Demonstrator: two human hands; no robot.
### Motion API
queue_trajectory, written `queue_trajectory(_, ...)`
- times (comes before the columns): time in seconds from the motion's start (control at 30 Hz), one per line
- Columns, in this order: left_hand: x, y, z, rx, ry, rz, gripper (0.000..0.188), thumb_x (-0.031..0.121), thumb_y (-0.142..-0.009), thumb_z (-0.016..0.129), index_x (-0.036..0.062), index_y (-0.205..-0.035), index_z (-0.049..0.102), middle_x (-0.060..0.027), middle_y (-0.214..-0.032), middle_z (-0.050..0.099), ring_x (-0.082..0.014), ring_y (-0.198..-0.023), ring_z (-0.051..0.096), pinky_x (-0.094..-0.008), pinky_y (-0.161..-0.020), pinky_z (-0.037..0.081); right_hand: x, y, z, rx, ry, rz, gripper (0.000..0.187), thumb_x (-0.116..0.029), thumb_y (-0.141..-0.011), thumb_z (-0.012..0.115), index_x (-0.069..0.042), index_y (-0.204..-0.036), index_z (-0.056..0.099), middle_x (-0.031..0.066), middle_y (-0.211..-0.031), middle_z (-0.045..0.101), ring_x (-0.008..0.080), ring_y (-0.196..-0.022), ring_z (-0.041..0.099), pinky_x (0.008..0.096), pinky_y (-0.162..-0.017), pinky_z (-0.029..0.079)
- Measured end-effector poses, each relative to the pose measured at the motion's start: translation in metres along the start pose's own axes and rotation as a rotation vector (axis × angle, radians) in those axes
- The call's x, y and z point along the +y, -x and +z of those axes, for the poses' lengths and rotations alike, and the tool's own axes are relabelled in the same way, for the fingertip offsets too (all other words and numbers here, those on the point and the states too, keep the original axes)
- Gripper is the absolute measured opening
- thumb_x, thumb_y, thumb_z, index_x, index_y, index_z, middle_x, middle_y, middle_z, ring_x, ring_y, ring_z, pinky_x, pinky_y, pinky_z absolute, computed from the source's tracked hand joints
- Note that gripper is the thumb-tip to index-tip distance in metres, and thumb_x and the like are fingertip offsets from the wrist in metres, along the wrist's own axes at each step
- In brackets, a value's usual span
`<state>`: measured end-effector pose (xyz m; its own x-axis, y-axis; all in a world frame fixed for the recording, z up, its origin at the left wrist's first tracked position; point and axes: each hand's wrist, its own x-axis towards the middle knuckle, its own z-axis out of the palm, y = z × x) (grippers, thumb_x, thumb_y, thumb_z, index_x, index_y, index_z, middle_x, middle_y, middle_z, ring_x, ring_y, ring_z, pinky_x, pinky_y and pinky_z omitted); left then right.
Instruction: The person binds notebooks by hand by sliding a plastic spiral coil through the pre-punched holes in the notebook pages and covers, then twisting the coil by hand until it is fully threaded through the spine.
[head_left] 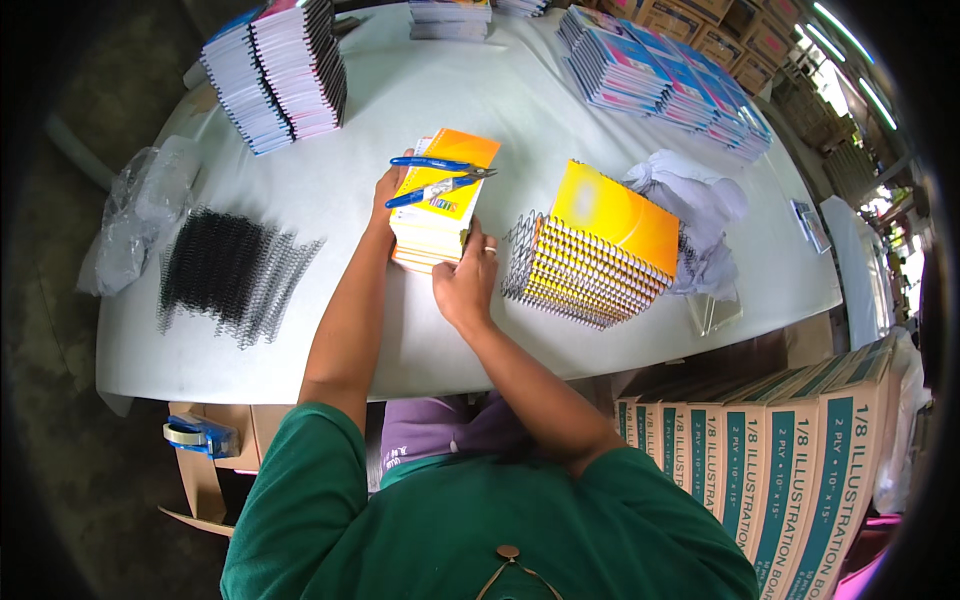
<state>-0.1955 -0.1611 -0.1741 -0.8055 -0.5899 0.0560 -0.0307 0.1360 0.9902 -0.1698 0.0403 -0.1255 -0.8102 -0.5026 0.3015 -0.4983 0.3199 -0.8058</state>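
A stack of yellow and orange booklets [428, 240] stands on the table in front of me, white page edges facing me. Blue-handled pliers [436, 189] lie on its top cover, jaws pointing right. My left hand [384, 195] grips the stack's left side, its fingers partly hidden behind it. Around the near right corner closes my right hand [468, 284], a ring on one finger. To the right sits a pile of spiral-bound yellow notebooks [612, 230], wire loops toward me. Loose black spiral coils [235, 270] lie in a heap left of my left forearm.
Tall stacks of bound books [275, 80] stand at the far left, and blue-covered book piles [660, 75] at the far right. Crumpled plastic [140, 215] lies at the left edge, a pale bundle [695, 210] behind the notebooks. Cartons [760, 470] and a tape dispenser [205, 436] are below table level.
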Motion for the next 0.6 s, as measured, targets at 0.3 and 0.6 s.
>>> queue_trajectory(0.3, 0.058, 0.04, -0.062, 0.49, -0.004, 0.287, 0.026, 0.023, -0.089, 0.053, 0.0, -0.097, 0.062, -0.0104, -0.098, 0.064, -0.0181, -0.087, 0.057, -0.0307, -0.08, 0.043, -0.004, 0.037, -0.018, -0.186, -0.381, -0.068, 0.068, -0.001, -0.067, 0.058, 0.002, -0.129, 0.029, 0.02, -0.104, 0.045, 0.0311, -0.09, 0.05, 0.0399, -0.079, 0.041)
queue_trajectory(0.6, 0.164, 0.151, 0.008, 0.201, -0.986, 0.575, 0.021, 0.014, -0.083, 0.058, 0.0038, -0.101, 0.063, -0.0116, -0.09, 0.059, -0.028, -0.09, 0.053, -0.0387, -0.082, 0.04, -0.011, 0.033, -0.024, 0.158, -0.368, -0.359, 0.053, -0.005, -0.077, 0.051, 0.0, -0.127, 0.034, 0.0197, -0.115, 0.044, 0.0325, -0.104, 0.045, 0.0413, -0.089, 0.036)
